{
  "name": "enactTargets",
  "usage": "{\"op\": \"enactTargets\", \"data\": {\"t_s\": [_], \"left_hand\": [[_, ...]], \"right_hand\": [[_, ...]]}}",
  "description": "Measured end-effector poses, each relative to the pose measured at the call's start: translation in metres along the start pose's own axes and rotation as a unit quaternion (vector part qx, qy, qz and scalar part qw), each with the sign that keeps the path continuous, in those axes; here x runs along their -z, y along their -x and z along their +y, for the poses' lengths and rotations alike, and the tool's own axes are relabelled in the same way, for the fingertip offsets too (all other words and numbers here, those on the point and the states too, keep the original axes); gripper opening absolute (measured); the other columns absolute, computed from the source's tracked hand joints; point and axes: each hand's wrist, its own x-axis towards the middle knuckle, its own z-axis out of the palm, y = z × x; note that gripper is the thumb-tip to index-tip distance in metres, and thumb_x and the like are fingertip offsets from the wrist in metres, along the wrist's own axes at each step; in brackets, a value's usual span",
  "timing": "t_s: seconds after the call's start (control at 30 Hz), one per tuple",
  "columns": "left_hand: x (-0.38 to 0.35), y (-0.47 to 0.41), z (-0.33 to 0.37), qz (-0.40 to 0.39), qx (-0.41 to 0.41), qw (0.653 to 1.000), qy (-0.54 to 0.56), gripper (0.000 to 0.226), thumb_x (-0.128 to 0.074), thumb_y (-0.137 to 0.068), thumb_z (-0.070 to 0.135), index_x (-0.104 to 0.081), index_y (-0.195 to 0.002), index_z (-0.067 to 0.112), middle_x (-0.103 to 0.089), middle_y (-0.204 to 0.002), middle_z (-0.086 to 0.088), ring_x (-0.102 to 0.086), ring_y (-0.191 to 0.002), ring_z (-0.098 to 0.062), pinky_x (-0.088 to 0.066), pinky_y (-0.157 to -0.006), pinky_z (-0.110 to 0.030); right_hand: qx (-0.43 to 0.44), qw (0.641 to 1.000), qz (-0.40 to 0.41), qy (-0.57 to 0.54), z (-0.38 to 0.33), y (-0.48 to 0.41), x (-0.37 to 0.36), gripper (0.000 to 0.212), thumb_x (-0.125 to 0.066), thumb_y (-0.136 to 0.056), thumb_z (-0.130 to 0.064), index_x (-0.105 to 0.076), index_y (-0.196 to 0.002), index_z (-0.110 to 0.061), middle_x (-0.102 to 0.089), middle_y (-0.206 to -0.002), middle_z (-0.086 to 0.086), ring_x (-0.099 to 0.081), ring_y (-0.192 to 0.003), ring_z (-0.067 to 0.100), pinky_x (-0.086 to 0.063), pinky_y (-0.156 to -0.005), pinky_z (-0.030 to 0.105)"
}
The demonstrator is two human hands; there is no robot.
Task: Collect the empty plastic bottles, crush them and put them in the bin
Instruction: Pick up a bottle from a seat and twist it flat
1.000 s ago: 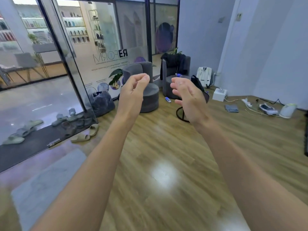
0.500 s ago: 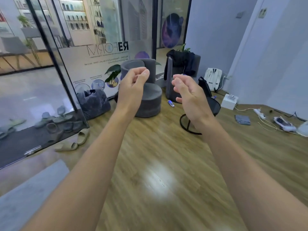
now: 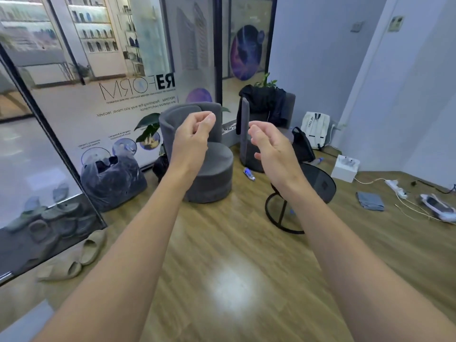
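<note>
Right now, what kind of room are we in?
Probably a small waiting lounge by a shop entrance: grey armchairs beside a round black side table, a glass wall with mirrored REFORM lettering, and slippers left at the doorway.

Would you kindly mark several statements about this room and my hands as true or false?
1. The left hand and right hand hold nothing. True.
2. A bottle lies on the floor beside the right chair. True.
3. The black jacket is draped over the left chair. False: it hangs on the right chair.
4. The beige sandals rest on the round table. False: they lie on the floor by the glass door.
</note>
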Motion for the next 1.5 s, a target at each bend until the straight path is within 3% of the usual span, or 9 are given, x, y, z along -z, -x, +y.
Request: {"op": "enactTargets", "data": {"t_s": [0.17, 0.33, 0.47, 0.67, 0.87, 1.2, 1.33, 1.5], "left_hand": [[-0.021, -0.098, -0.037, 0.024, 0.007, 0.999, -0.029, 0.016, -0.051, -0.095, 0.041, -0.063, -0.103, 0.033, -0.06, -0.088, 0.009, -0.056, -0.079, -0.004, -0.053, -0.077, -0.034], [-0.026, -0.193, -0.087, 0.054, 0.038, 0.997, -0.031, 0.016, -0.048, -0.097, 0.038, -0.063, -0.096, 0.033, -0.058, -0.089, 0.006, -0.053, -0.082, -0.011, -0.047, -0.072, -0.03], [-0.028, -0.281, -0.134, 0.06, 0.051, 0.997, -0.018, 0.022, -0.045, -0.093, 0.044, -0.064, -0.094, 0.031, -0.061, -0.099, 0.003, -0.055, -0.088, -0.013, -0.048, -0.077, -0.032], [-0.03, -0.406, -0.2, 0.055, 0.071, 0.996, -0.015, 0.02, -0.046, -0.099, 0.038, -0.063, -0.096, 0.028, -0.058, -0.096, 0.003, -0.052, -0.084, -0.012, -0.046, -0.072, -0.027], [-0.03, -0.513, -0.262, 0.069, 0.09, 0.993, -0.025, 0.019, -0.046, -0.1, 0.034, -0.064, -0.098, 0.029, -0.06, -0.091, 0.008, -0.053, -0.08, -0.008, -0.046, -0.065, -0.021], [-0.022, -0.681, -0.385, 0.08, 0.173, 0.976, -0.104, 0.013, -0.051, -0.096, 0.039, -0.063, -0.098, 0.035, -0.064, -0.093, 0.009, -0.056, -0.076, -0.007, -0.049, -0.073, -0.029], [-0.016, -0.734, -0.437, 0.064, 0.215, 0.966, -0.127, 0.007, -0.054, -0.093, 0.041, -0.061, -0.094, 0.04, -0.066, -0.101, 0.01, -0.059, -0.094, -0.009, -0.05, -0.09, -0.034], [-0.009, -0.797, -0.535, 0.064, 0.285, 0.95, -0.113, 0.006, -0.058, -0.088, 0.039, -0.064, -0.088, 0.036, -0.065, -0.087, 0.009, -0.057, -0.085, -0.014, -0.047, -0.082, -0.034]], "right_hand": [[0.003, 1.0, -0.028, -0.01, 0.039, -0.112, -0.008, 0.037, -0.046, -0.099, -0.045, -0.058, -0.13, -0.028, -0.062, -0.117, -0.021, -0.057, -0.111, -0.007, -0.048, -0.104, 0.038], [-0.009, 0.998, -0.066, -0.011, 0.084, -0.211, -0.036, 0.038, -0.046, -0.096, -0.049, -0.059, -0.128, -0.032, -0.062, -0.119, -0.023, -0.056, -0.115, -0.004, -0.047, -0.105, 0.04], [-0.011, 0.997, -0.071, -0.008, 0.121, -0.293, -0.062, 0.041, -0.046, -0.093, -0.052, -0.059, -0.128, -0.033, -0.062, -0.117, -0.025, -0.057, -0.114, -0.006, -0.047, -0.105, 0.04], [-0.033, 0.997, -0.075, 0.015, 0.167, -0.418, -0.108, 0.041, -0.046, -0.097, -0.049, -0.058, -0.131, -0.03, -0.062, -0.124, -0.019, -0.056, -0.117, -0.001, -0.045, -0.106, 0.042], [-0.051, 0.995, -0.082, 0.004, 0.219, -0.532, -0.153, 0.043, -0.047, -0.091, -0.053, -0.059, -0.127, -0.033, -0.062, -0.116, -0.025, -0.057, -0.113, -0.006, -0.047, -0.104, 0.04], [-0.107, 0.987, -0.112, -0.04, 0.333, -0.717, -0.23, 0.038, -0.051, -0.092, -0.048, -0.06, -0.125, -0.031, -0.062, -0.11, -0.024, -0.057, -0.113, -0.002, -0.047, -0.105, 0.041], [-0.154, 0.979, -0.129, -0.038, 0.376, -0.767, -0.263, 0.031, -0.051, -0.092, -0.048, -0.061, -0.119, -0.034, -0.062, -0.107, -0.026, -0.058, -0.109, -0.004, -0.048, -0.104, 0.042], [-0.217, 0.965, -0.149, -0.014, 0.451, -0.827, -0.312, 0.026, -0.052, -0.09, -0.049, -0.061, -0.113, -0.038, -0.062, -0.105, -0.027, -0.058, -0.109, -0.002, -0.047, -0.105, 0.043]]}}
